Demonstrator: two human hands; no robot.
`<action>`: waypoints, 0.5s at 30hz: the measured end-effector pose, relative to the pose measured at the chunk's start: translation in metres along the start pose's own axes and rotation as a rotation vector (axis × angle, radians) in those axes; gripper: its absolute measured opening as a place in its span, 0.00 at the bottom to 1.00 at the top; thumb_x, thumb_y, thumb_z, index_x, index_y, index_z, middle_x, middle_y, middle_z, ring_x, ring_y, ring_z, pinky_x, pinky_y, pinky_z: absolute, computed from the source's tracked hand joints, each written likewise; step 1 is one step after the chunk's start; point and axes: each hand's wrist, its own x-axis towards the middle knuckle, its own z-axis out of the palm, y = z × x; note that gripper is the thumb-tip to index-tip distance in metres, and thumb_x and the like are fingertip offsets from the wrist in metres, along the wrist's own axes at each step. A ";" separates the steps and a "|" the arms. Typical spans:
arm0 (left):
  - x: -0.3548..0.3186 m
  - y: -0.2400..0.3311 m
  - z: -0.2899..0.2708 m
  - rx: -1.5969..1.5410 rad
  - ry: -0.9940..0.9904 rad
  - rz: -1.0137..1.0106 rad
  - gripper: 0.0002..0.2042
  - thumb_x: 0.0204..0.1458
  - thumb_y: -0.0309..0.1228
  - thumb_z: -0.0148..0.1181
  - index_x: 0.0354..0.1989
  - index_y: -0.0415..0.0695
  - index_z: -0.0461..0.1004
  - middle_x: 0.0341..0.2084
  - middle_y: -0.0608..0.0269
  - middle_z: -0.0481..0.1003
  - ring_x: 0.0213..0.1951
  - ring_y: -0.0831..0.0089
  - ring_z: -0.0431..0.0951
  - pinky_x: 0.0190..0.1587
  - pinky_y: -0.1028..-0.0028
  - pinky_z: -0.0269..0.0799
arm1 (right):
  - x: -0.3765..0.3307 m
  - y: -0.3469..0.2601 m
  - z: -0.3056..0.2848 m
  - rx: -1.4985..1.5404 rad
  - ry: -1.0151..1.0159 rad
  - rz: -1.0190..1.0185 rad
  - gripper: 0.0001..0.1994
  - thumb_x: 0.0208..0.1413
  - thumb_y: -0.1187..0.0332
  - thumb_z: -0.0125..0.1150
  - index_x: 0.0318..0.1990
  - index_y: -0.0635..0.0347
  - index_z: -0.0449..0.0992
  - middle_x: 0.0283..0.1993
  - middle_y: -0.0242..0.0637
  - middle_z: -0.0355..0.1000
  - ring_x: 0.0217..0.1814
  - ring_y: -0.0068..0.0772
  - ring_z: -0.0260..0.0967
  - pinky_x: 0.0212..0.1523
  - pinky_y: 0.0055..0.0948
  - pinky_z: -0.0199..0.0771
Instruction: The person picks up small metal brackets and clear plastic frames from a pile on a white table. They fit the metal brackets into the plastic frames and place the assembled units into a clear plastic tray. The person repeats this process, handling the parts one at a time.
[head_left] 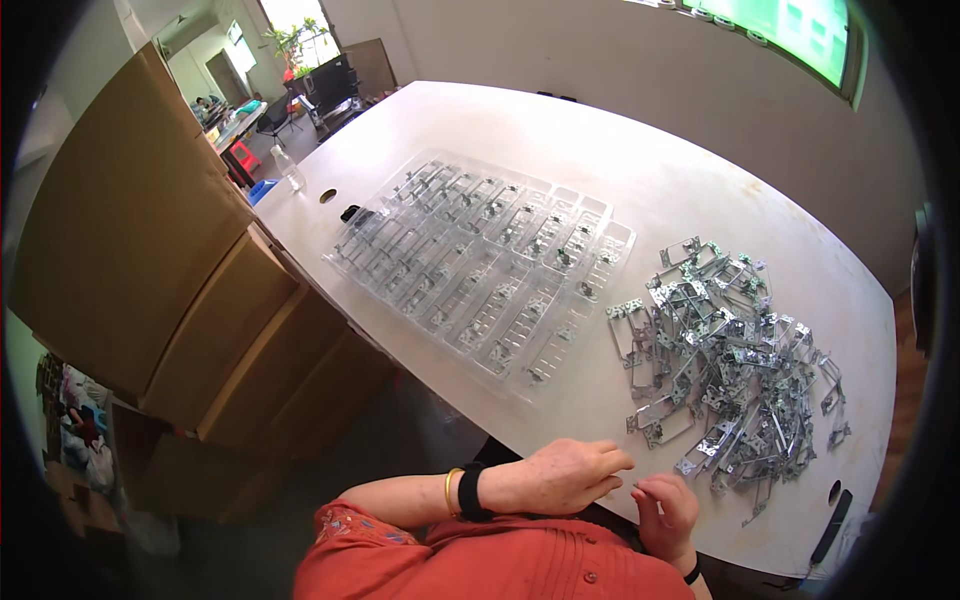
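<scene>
My left hand [570,474] is at the table's near edge, its fingers bent together and pointing right. A black band and a yellow bangle circle that wrist. Close beside it, my right hand [667,512] has its fingers curled toward the thumb. The fingertips of both hands nearly meet. Whatever they hold, if anything, is too small or hidden to make out. To the right of the hands lies a loose pile of metal brackets [735,350]. Farther off to the left, clear plastic trays [600,290] overlap, with similar metal brackets in their compartments.
The white table [690,185] has a round hole at the left and another at the right. A clear bottle [287,168] stands at the far left edge. Tall cardboard boxes [130,230] rise left of the table. A black-handled tool [831,527] lies at the right edge.
</scene>
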 end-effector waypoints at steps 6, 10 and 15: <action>0.005 -0.036 0.040 -0.044 0.190 -0.019 0.10 0.68 0.29 0.64 0.55 0.41 0.79 0.41 0.48 0.80 0.41 0.42 0.83 0.42 0.52 0.80 | -0.014 0.005 0.003 -0.101 -0.073 0.090 0.08 0.61 0.79 0.74 0.44 0.60 0.81 0.39 0.44 0.82 0.37 0.46 0.81 0.38 0.38 0.80; 0.008 -0.047 0.048 0.021 0.259 -0.033 0.08 0.67 0.27 0.65 0.52 0.42 0.81 0.41 0.48 0.81 0.39 0.43 0.84 0.41 0.53 0.81 | -0.021 0.012 0.008 -0.096 -0.048 0.128 0.08 0.61 0.76 0.75 0.44 0.58 0.81 0.39 0.43 0.82 0.37 0.49 0.82 0.37 0.41 0.80; 0.007 -0.046 0.050 0.052 0.264 -0.048 0.08 0.66 0.25 0.66 0.51 0.41 0.82 0.39 0.49 0.80 0.37 0.46 0.84 0.39 0.57 0.80 | -0.020 0.013 0.009 -0.065 -0.015 0.126 0.10 0.60 0.77 0.76 0.44 0.58 0.81 0.39 0.42 0.82 0.38 0.50 0.81 0.37 0.41 0.80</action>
